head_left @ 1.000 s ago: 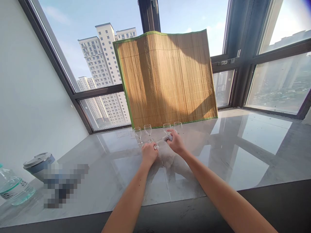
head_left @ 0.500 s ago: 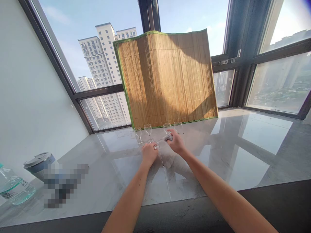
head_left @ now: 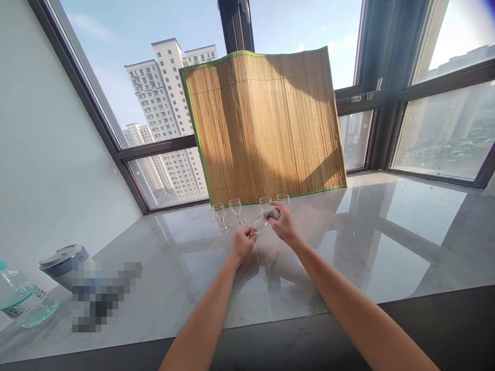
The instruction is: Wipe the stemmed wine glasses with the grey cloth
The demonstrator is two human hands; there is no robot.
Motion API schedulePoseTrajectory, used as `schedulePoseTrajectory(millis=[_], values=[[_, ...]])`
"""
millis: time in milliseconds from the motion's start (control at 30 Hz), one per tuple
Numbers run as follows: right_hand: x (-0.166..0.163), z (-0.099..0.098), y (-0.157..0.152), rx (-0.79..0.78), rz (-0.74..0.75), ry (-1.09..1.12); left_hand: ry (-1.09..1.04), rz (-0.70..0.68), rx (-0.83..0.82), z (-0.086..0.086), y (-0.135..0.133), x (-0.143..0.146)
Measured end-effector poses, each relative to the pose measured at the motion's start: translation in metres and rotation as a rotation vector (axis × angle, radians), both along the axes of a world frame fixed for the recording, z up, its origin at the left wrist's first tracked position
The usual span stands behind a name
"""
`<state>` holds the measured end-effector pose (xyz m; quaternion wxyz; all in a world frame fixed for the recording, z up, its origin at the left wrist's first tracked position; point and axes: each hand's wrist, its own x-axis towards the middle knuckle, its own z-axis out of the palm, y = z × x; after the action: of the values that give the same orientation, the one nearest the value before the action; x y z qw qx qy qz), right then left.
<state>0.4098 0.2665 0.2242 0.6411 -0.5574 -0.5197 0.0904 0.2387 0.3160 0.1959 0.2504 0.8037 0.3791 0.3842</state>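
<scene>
My left hand (head_left: 243,242) is closed on the foot end of a small stemmed glass (head_left: 258,224), which is tilted on its side with its bowl toward the right. My right hand (head_left: 284,222) is closed around a bunched grey cloth (head_left: 271,213) at the mouth of that glass. Just behind my hands, several like glasses stand upright in a row: one at the far left (head_left: 219,212), another beside it (head_left: 235,207), a third (head_left: 265,203) behind the cloth, and one at the right (head_left: 282,199), partly covered by my right hand.
A bamboo mat (head_left: 266,123) with green edging leans against the window behind the glasses. On the glossy grey ledge (head_left: 185,293), a lidded cup (head_left: 64,263) and a clear plastic bottle (head_left: 27,299) stand at the left, near a blurred-out patch.
My left hand has lifted slightly and shifted right with the tilted glass. My right hand with the cloth has moved a little right and up along the glass's mouth.
</scene>
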Motion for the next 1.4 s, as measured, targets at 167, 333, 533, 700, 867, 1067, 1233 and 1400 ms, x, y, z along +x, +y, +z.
schedulePoseTrajectory(millis=[167, 333, 533, 700, 867, 1067, 1233, 1400], values=[[-0.004, 0.004, -0.004, 0.077, -0.012, 0.06, -0.213, -0.081, -0.12, -0.005, 0.002, 0.004], [-0.003, 0.006, -0.004, 0.114, 0.035, 0.24, -0.349, -0.062, -0.138, -0.002, 0.0, 0.006], [-0.007, 0.002, -0.002, -0.085, 0.175, 0.379, -0.477, -0.012, -0.236, 0.011, -0.002, 0.002], [-0.019, -0.002, -0.004, -0.153, 0.323, 0.29, -0.353, -0.05, -0.154, 0.007, 0.001, 0.003], [-0.021, 0.007, -0.013, -0.122, 0.377, 0.33, -0.046, 0.124, 0.041, 0.004, -0.001, 0.0], [-0.015, 0.014, -0.015, 0.104, 0.164, 0.096, 0.34, 0.262, 0.25, 0.008, -0.008, -0.005], [-0.002, 0.002, -0.007, -0.026, -0.087, -0.255, 0.378, 0.335, 0.271, 0.013, -0.009, -0.01], [-0.007, -0.005, -0.005, -0.201, 0.157, -0.221, 0.404, 0.326, 0.29, 0.012, -0.006, -0.013]])
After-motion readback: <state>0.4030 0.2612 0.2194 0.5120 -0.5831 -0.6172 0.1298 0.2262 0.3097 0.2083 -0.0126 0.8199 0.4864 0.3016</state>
